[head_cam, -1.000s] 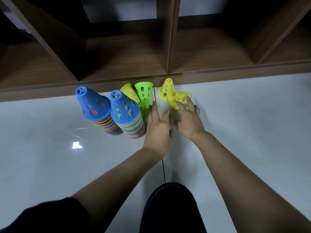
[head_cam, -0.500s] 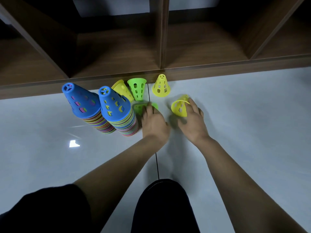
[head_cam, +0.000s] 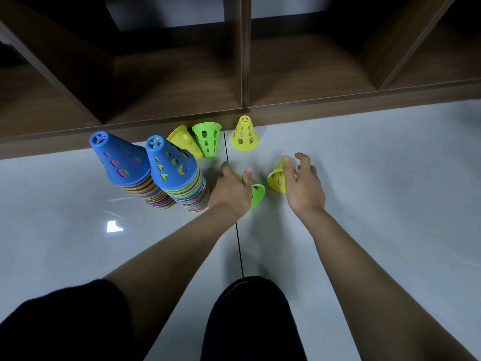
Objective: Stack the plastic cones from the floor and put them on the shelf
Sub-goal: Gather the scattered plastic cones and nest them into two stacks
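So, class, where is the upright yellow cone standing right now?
Head view: the upright yellow cone stands mid-frame on the floor, close against the bottom edge of the shelf, just right of the upturned green cone, across the dark seam.

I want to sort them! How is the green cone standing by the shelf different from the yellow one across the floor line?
The green cone is green, the yellow cone yellow. The green cone stands upside down, wide mouth up; the yellow cone stands upright, tip up. Both have holes in their sides.
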